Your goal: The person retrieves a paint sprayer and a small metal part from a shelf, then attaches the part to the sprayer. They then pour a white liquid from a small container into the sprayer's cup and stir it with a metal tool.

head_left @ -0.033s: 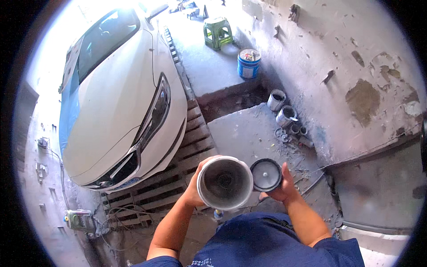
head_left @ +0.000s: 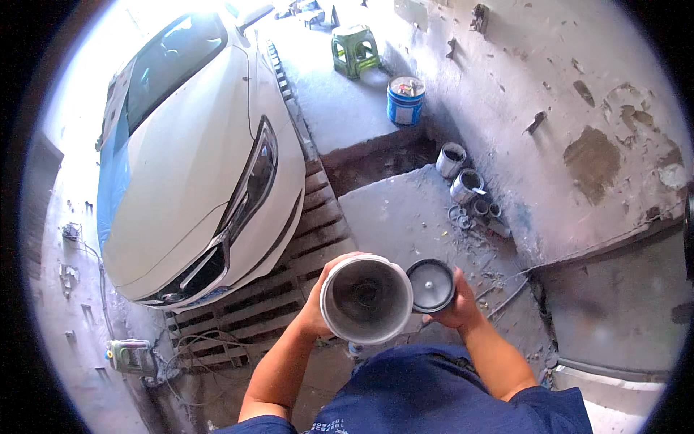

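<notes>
A: Where is the tub point(head_left: 366, 298) held?

B: It is held near six o'clock of the view, its mouth turned up. Its wall is gripped at nine o'clock by the left hand point(head_left: 316, 300), curled part-way round; the fingertips are hidden.

A: And the round lid point(head_left: 431, 286)?

B: It is held at three o'clock from the tub. Its edge is clasped by the right hand point(head_left: 463, 307), spread about as wide as the lid's side demands. Whether the two rims are touching cannot be told; they are overlapped in this view.

A: How are both best handled?

B: The tub is best kept upright, since whether any liquid is left at its bottom cannot be told. The lid is best kept level and gripped by its edge alone, so that the grey face is not smeared. Both are best kept clear of the scraps point(head_left: 486, 253) strewn at two o'clock from the lid, and of the white car point(head_left: 195, 188) at ten o'clock from the tub.
</notes>
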The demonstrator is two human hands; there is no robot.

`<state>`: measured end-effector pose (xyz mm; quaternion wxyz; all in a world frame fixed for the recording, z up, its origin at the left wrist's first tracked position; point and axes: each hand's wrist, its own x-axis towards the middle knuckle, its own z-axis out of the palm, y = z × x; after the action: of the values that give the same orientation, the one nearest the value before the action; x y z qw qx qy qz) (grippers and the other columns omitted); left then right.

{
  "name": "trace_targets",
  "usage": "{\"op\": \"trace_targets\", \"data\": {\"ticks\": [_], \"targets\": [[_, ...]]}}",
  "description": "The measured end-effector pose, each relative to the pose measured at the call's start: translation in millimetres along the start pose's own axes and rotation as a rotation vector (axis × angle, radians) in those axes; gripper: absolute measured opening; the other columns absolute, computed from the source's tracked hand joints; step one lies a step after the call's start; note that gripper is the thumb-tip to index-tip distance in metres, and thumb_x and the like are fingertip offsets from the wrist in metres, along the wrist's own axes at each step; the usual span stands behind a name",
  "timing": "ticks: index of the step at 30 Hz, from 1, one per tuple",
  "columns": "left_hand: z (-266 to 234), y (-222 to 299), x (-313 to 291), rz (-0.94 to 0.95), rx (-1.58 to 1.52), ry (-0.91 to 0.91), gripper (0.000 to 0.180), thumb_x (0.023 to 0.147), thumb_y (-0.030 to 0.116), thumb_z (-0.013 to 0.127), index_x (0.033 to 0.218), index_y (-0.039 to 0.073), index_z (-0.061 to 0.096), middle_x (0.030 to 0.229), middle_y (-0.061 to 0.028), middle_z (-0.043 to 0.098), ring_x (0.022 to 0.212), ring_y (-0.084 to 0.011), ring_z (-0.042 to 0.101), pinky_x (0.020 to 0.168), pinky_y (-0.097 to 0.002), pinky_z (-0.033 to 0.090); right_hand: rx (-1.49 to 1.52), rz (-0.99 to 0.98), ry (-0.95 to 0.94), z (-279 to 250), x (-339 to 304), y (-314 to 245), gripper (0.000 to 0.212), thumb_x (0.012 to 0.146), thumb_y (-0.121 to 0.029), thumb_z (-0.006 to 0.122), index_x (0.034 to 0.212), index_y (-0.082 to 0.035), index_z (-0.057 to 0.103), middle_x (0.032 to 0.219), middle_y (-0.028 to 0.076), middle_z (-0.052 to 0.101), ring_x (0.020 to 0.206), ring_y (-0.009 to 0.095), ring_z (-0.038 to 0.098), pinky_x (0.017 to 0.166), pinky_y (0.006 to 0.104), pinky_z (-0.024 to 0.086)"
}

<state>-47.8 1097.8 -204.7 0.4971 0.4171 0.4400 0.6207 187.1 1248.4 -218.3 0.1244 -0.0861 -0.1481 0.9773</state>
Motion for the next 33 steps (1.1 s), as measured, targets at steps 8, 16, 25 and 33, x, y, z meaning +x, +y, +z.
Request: {"op": "trace_targets", "data": {"ticks": [8, 16, 25, 33], "targets": [[14.7, 8.8, 13.3, -0.235, -0.199, 0.019, 0.101, 0.052, 0.034, 0.09, 0.135, 0.005, 0.04, 0.139, -0.0179, 0.04, 0.126, -0.0288, 0.044, 0.103, -0.04, 0.041, -0.141, 0.459, 0.08, -58.4, 7.5, 51.5, 0.063, 0.068, -0.021, 0.058, 0.126, 0.005, 0.051, 0.12, 0.016, 0.06, 0.103, 0.026, 0.061, 0.093, 0.0359, 0.046], [21.5, -3.8, 13.5, -0.029, -0.128, -0.011, 0.105, 0.056, 0.023, 0.089, 0.141, 0.004, 0.031, 0.139, -0.0129, 0.042, 0.124, -0.0236, 0.045, 0.105, -0.0409, 0.036, -0.291, 0.428, 0.011, -44.0, 22.7, 55.9, 0.051, 0.071, -0.016, 0.058, 0.117, 0.006, 0.057, 0.114, 0.014, 0.062, 0.098, 0.022, 0.061, 0.089, 0.0325, 0.047], [56.6, -105.7, -66.8, -0.251, 0.078, 0.322, 0.042, 0.084, 0.022, 0.063, 0.12, 0.001, 0.056, 0.117, -0.0121, 0.059, 0.113, -0.0198, 0.053, 0.095, -0.038, 0.044, -0.447, 0.395, 0.146, -57.2, 19.4, 51.9, 0.039, 0.076, -0.014, 0.058, 0.108, 0.007, 0.061, 0.107, 0.014, 0.064, 0.092, 0.02, 0.062, 0.084, 0.0302, 0.049], [66.7, -123.2, -79.9, -0.119, -0.041, 0.552, 0.04, 0.086, 0.036, 0.057, 0.107, 0.002, 0.058, 0.109, -0.0129, 0.059, 0.104, -0.0153, 0.055, 0.086, -0.0374, 0.047, -0.35, 0.231, 0.181, -33.5, 9.0, 29.2, 0.039, 0.073, -0.013, 0.053, 0.106, 0.008, 0.06, 0.102, 0.014, 0.065, 0.092, 0.023, 0.063, 0.084, 0.0346, 0.05]]}}
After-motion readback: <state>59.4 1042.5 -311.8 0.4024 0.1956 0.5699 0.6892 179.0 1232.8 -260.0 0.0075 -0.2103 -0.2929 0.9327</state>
